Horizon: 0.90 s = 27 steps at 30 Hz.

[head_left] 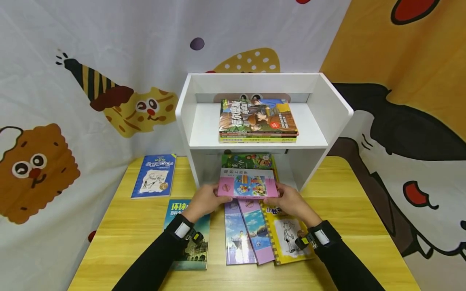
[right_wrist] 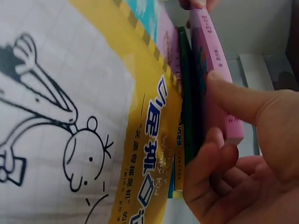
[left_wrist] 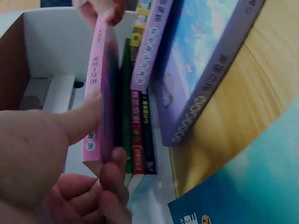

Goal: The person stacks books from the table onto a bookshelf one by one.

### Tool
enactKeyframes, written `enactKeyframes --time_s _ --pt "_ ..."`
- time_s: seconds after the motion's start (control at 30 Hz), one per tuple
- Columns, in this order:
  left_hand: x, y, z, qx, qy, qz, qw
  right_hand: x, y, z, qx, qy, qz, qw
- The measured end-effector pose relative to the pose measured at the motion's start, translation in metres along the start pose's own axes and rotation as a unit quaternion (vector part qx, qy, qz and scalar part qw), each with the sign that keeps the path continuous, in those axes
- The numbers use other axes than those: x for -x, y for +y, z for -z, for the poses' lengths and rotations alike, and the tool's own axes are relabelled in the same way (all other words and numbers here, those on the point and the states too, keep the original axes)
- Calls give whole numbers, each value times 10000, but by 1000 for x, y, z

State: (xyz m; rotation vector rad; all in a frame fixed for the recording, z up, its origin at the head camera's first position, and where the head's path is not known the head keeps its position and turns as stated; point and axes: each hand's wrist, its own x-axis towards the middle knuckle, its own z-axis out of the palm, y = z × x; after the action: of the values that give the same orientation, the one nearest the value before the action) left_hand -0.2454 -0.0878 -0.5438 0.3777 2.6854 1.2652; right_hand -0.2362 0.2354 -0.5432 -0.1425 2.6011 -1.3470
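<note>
A pink book [head_left: 251, 184] is held level by both hands at the front of the lower shelf compartment. My left hand [head_left: 204, 202] pinches its left end, thumb along the spine and fingers beneath, as the left wrist view shows. At the other end my right hand [head_left: 293, 202] grips it the same way. Below and behind the pink book, a green book [head_left: 247, 161] tops a stack inside the compartment. Two purple books [head_left: 238, 238] and a yellow book [head_left: 289, 240] lie fanned on the table just in front, their far ends partly hidden by the pink book.
A white two-level shelf [head_left: 255, 147] stands at the back of the wooden table [head_left: 338, 194]. Its upper level bears a stack of comic books [head_left: 258, 117]. A blue book [head_left: 154, 176] lies left of the shelf, and a teal book [head_left: 198, 242] lies partly under the left forearm.
</note>
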Motion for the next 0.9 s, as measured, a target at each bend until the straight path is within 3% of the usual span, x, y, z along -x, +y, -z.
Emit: enactKeyframes --time_s 0.13,0.3,0.43,0.67,0.8,0.9 --pt "-5 -1 -7 -669 465 -243 9964 -4 -1 -2 554 287 -23 9980" --pt "-9 0 -11 -1405 966 -372 9846 -7 1 -6 1194 666 108 9906" --pt "-9 4 -12 -1726 1308 -457 9752 -8 5 -7 1745 1078 517 9774" --pt "-14 0 -19 -2224 1740 -848 9555 -14 12 -9 2501 1814 1193 9436" --pt "-16 -2 -23 -2517 1974 -990 9423 -16 10 -9 2701 1970 1372 9324" --pt "-17 -2 -23 -2640 2050 -1004 9371 -18 9 -9 2779 2030 1428 9280"
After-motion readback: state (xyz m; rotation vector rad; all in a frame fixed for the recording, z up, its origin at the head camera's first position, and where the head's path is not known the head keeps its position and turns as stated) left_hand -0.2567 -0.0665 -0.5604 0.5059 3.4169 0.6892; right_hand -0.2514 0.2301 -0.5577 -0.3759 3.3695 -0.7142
